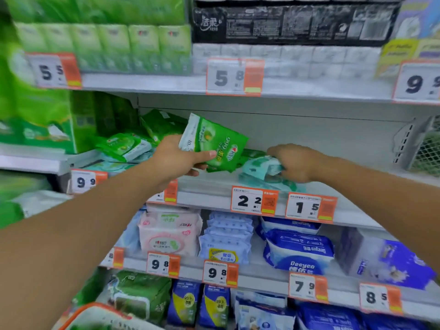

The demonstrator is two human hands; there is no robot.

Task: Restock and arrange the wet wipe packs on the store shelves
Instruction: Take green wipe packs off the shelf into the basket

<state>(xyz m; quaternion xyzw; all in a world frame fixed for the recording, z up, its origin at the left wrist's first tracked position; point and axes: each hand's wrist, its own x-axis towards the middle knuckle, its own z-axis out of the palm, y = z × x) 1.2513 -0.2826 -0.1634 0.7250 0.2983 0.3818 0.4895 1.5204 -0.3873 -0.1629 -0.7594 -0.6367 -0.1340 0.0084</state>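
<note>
here, a green wet wipe pack is held up in the left hand, thumb curled across its front and fingers folded beneath it, so that the pack is tilted and lifted clear of the middle shelf. its printing appears upside down. just right of that green pack, the right hand is laid over a pale teal wet wipe pack, with the fingers curled down round its crumpled upper edge; this teal pack is seen resting on the middle shelf, on top of further teal packs. behind the green pack, a thin strip of more green packs is lying flat on the shelf. to the left of the green pack, beyond the left hand, a loose heap of green packs is piled on the same shelf, some leaning against the back panel. below the green pack, along the shelf's front edge, price tags marked 2 2 and 1 5 are fixed. further below it, pink wipe packs, light blue packs and dark blue packs are stacked on the next shelf down. an orange-rimmed basket is visible well below and left of the green pack, at the lower edge of the view.
</note>
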